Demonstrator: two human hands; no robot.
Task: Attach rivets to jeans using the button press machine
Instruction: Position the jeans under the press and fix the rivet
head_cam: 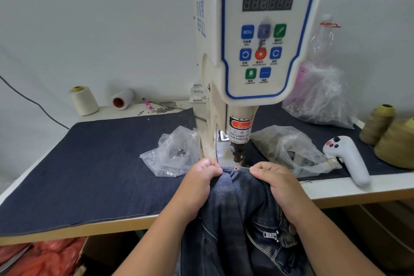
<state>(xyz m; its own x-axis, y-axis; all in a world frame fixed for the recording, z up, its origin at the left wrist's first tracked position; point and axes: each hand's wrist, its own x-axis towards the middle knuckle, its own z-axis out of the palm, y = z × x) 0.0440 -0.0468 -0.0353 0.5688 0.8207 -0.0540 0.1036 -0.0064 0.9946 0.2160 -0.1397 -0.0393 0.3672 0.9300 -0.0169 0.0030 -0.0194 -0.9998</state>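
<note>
A: Background, head view: plain grey-white wall; worktable with a dark denim cloth laid over most of its top.

B: Machine?

A: Servo button machine stands at centre, control panel facing the camera, display dark. Its press head carries a finger-warning label.

B: Jeans position?

A: Jeans hang from the table's front edge toward the person. Top edge lies just below the press head; a small brass rivet shows on that edge.

B: Hands?

A: Left hand pinches the denim edge just left of the rivet, fingers curled. Right hand pinches it just right, thumb on top.

B: Surroundings?

A: Clear plastic bags on both sides of the machine; contents too small to tell. White handheld controller at right. Thread cones: cream far left, olive far right.
</note>
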